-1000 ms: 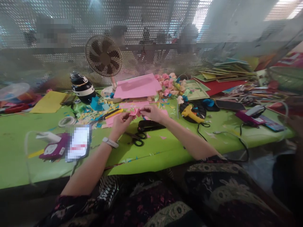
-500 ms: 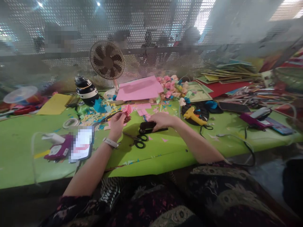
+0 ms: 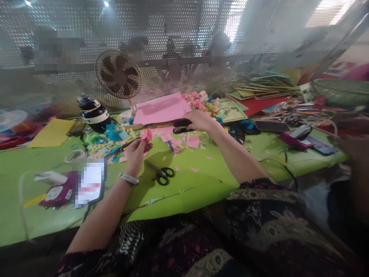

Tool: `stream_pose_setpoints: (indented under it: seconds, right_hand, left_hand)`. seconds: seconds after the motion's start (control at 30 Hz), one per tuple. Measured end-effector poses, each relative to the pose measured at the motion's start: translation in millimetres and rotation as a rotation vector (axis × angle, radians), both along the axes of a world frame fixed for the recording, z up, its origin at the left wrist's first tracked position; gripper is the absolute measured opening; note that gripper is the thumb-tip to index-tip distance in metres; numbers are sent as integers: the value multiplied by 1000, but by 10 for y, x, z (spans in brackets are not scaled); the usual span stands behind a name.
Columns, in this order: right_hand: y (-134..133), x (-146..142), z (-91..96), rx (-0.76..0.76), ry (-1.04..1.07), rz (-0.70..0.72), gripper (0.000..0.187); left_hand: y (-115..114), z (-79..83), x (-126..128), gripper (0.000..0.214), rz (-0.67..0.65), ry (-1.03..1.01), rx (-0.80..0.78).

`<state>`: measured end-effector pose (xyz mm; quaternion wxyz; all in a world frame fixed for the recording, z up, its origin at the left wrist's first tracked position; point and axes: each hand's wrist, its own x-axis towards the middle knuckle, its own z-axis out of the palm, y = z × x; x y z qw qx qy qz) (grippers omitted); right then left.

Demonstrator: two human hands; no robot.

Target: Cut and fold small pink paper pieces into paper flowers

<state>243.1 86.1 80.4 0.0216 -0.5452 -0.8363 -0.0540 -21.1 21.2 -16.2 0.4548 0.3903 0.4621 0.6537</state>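
My left hand (image 3: pixel 135 154), with a white watch band on its wrist, pinches a folded pink paper flower (image 3: pixel 147 134) above the table. In my right hand (image 3: pixel 200 121) is a black stapler (image 3: pixel 181 123), raised beside a large pink sheet (image 3: pixel 161 109). Small pink paper pieces (image 3: pixel 193 141) lie under and in front of that hand. Black-handled scissors (image 3: pixel 162 176) rest between my two hands. A heap of pink and peach paper flowers (image 3: pixel 201 100) stands behind my right hand.
Colored scraps (image 3: pixel 100 144) and a tape roll (image 3: pixel 75 156) lie at left, near a phone (image 3: pixel 89 184) and a black bottle (image 3: pixel 96 115). Behind them stands a fan (image 3: pixel 118 75). Stacked card (image 3: pixel 268 86) fills the back right. Another person's arm (image 3: pixel 353 150) shows at the right edge.
My right hand has lifted the stapler off the table and moved it away from me, toward the pink sheet. My left hand keeps the paper flower. The view has turned slightly right.
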Motion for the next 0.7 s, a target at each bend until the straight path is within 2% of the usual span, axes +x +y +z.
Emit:
stream_pose_setpoints:
  seconds: [0.23, 0.7]
  right_hand:
    - [425, -4, -202, -47, -2, -75, 44]
    - [620, -4, -579, -51, 24, -40, 53]
  left_hand:
    - [-29, 19, 31, 30, -14, 28, -44]
    - [-41, -24, 44, 31, -47, 74, -32]
